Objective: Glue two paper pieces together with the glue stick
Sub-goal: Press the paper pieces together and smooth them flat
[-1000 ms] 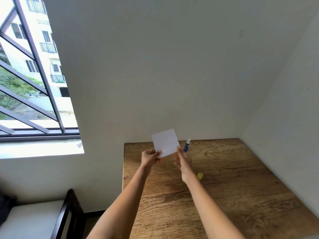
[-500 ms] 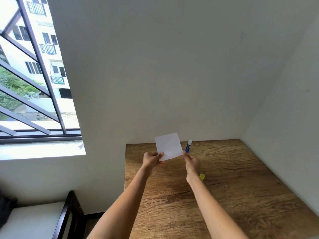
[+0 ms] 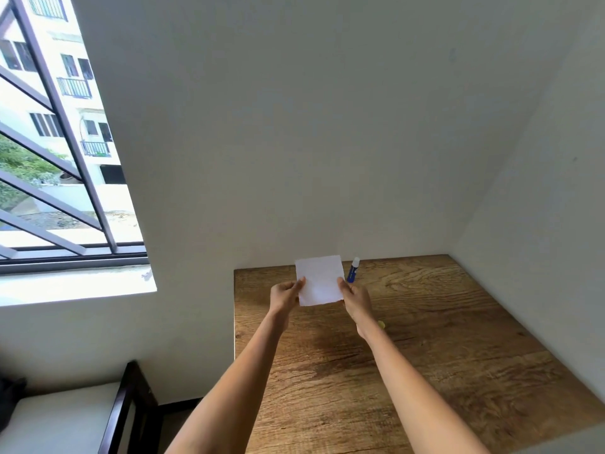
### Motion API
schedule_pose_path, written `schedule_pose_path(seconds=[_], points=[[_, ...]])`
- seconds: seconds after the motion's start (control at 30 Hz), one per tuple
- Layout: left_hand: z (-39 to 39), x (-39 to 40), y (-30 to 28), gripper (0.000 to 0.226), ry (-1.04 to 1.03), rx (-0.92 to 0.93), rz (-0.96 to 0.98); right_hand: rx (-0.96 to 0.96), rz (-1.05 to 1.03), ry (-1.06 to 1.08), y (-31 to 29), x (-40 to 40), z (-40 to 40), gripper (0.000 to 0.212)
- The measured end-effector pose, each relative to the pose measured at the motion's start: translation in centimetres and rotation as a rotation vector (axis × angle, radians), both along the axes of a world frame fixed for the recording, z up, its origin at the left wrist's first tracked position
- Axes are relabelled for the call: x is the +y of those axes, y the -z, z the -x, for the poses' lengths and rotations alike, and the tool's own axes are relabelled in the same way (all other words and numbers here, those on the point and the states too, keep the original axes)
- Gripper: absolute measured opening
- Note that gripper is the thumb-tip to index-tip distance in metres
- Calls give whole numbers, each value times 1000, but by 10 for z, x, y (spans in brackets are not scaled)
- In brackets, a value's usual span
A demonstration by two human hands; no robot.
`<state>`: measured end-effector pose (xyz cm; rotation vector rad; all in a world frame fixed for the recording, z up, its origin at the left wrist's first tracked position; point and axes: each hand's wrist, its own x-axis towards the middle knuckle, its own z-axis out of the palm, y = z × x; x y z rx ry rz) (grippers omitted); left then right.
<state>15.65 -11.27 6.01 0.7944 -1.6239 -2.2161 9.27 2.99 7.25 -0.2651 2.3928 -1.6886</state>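
I see the paper (image 3: pixel 319 280) held up above the tabletop (image 3: pixel 425 339), my left hand (image 3: pixel 285 294) pinching its left edge, my right hand (image 3: pixel 357 298) pinching its right edge. The glue stick (image 3: pixel 353 270) stands uncapped just beyond, near the wall.

Wood-grain table (image 3: pixel 442 322) in corner; barred window (image 3: pixel 59 158) left (bldg, trees outside); dark chair frame (image 3: pixel 121 404) bottom-left.

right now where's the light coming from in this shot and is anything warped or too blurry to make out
Head view: daylight enters through the window on the left, overexposing its sill; a soft shadow darkens the table under the forearms; wide-angle distortion slants the window bars and walls; the white paper shows no readable detail, and the glue stick label is too small to read.
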Motion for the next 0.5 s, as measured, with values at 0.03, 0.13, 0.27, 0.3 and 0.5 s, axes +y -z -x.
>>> schedule_pose_path(seconds=[0.03, 0.13, 0.27, 0.3, 0.5], points=[[0, 0, 0, 23, -11, -6, 4, -2, -18, -18, 1, 1, 0, 45], [0, -2, 2, 24, -30, -20, 26, -34, -39, -81, 2, 6, 0, 29], [-1, -5, 8, 14, 0, -30, 133, -75, -30, -89, 1, 12, 1, 13], [-1, -5, 9, 8, 0, -31, 144, -83, -51, -95, 1, 13, 2, 16], [13, 10, 5, 15, -36, -32, 130, -119, -97, -49, -1, 41, 4, 34]])
